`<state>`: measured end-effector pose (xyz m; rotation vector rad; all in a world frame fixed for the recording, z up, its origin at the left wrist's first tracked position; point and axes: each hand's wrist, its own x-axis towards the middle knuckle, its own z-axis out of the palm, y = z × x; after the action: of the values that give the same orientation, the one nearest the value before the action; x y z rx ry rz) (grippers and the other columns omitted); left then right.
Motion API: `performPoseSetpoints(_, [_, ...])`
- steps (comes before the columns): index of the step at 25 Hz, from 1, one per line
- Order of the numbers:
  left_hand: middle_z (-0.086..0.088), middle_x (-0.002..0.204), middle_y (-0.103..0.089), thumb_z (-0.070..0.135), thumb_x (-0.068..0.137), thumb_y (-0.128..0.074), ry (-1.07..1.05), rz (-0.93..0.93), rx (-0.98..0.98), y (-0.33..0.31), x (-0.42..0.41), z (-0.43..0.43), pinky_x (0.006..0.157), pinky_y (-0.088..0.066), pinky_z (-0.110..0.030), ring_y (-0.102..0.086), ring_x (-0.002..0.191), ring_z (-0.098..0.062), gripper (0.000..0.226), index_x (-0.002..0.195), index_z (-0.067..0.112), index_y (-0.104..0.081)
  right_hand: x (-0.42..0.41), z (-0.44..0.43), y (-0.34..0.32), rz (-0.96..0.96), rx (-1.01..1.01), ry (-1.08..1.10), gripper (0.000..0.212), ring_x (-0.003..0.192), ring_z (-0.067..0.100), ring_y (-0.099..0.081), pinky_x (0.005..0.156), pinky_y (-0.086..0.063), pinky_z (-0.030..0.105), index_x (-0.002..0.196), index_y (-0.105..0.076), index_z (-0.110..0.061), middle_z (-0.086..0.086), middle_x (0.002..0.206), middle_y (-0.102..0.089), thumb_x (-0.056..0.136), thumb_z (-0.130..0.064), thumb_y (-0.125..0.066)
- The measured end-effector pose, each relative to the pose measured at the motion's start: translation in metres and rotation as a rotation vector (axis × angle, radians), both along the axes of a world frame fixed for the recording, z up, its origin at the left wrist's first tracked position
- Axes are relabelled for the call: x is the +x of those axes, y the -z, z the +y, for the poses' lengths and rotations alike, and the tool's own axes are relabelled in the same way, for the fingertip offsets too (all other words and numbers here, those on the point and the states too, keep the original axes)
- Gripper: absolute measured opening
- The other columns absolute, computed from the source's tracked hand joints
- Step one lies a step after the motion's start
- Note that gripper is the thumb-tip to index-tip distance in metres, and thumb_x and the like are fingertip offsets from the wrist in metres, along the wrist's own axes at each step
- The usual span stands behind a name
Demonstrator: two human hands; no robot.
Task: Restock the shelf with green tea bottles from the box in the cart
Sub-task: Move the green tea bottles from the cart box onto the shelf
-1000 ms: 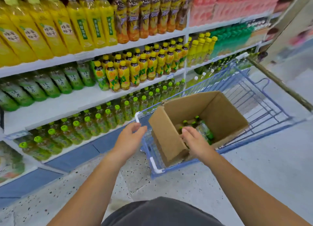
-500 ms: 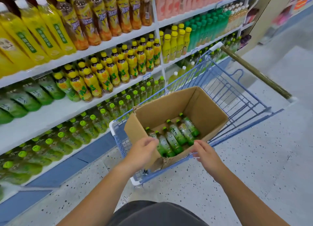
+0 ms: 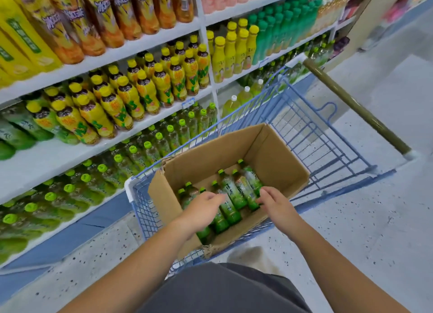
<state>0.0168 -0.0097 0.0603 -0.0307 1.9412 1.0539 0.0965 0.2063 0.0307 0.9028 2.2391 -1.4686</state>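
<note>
Nearest, dark shorts (image 3: 225, 289) fill the bottom edge, and both forearms run up from there into the box (image 3: 276, 148). The left hand (image 3: 201, 210) lies palm down over the bottles (image 3: 230, 202) on the left side of the box, fingers loosely spread and blurred; it covers the bodies of the bottles beneath it, and I cannot tell whether it grips any. The right hand (image 3: 273, 201) reaches in from the near right, fingers curled against the base of the rightmost bottles; whether they have closed round one is hard to make out.

The box is open cardboard, standing in the near end of the cart (image 3: 311, 134). In it the green tea bottles lie on their sides, caps pointing away. About seven green caps show; more may be hidden under the hands. The rest of the box floor is bare. The near wall of the box hides the bottle bases at the left.

The cart is blue wire, empty beyond the box, with an olive handle (image 3: 351, 101) at its far end.

To the left, the shelf (image 3: 46, 158) holds rows of drinks. The lowest level carries green-capped bottles, too blurred and too many to count. Above them is a bare white stretch, with green bottles at the left edge, cut off, and yellow-capped bottles (image 3: 131, 94) to the right. Higher rows are cropped by the top edge.
</note>
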Motion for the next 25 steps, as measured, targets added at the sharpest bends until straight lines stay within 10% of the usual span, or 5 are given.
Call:
performPoseSetpoints(9, [-0.013, 0.139, -0.055, 0.046, 0.102, -0.040, -0.352, -0.128, -0.331, 0.062, -0.005, 0.058, 0.089, -0.041, -0.034, -0.057, 0.114, -0.028, 0.058, 0.146, 0.008, -0.041, -0.110, 0.027, 0.094, -0.191, 0.027, -0.578, 0.046, 0.114, 0.018, -0.057, 0.099, -0.042, 0.038, 0.132, -0.053, -0.022, 0.002, 0.127, -0.061, 0.102, -0.052, -0.037])
performPoseSetpoints(14, [-0.010, 0.134, -0.055, 0.048, 0.095, -0.053, -0.504, -0.223, -0.564, 0.140, -0.008, 0.064, 0.101, -0.046, -0.042, -0.055, 0.121, -0.030, 0.057, 0.138, 0.012, -0.045, -0.138, 0.021, 0.175, -0.310, 0.078, -0.757, 0.057, 0.129, 0.023, -0.051, 0.100, -0.039, 0.035, 0.146, -0.044, -0.021, 0.002, 0.144, -0.054, 0.102, -0.056, -0.034])
performPoseSetpoints(21, [-0.013, 0.157, -0.029, 0.036, 0.095, -0.062, -0.532, -0.094, -0.849, 0.247, -0.025, 0.055, 0.109, -0.038, -0.041, -0.037, 0.140, -0.031, 0.092, 0.158, 0.006, -0.002, -0.159, -0.033, 0.280, -0.379, -0.011, -0.784, 0.056, 0.126, 0.027, -0.053, 0.095, -0.039, 0.032, 0.145, -0.045, -0.015, 0.009, 0.141, -0.056, 0.103, -0.052, -0.038])
performPoseSetpoints(25, [-0.015, 0.149, -0.042, 0.032, 0.096, -0.065, -0.668, -0.155, -0.834, 0.280, -0.029, 0.047, 0.102, -0.044, -0.044, -0.047, 0.133, -0.034, 0.074, 0.150, 0.003, -0.024, -0.160, -0.067, 0.306, -0.350, -0.052, -0.722, 0.046, 0.090, 0.017, -0.062, 0.074, -0.045, 0.026, 0.137, -0.056, -0.018, 0.002, 0.108, -0.066, 0.101, -0.045, -0.049])
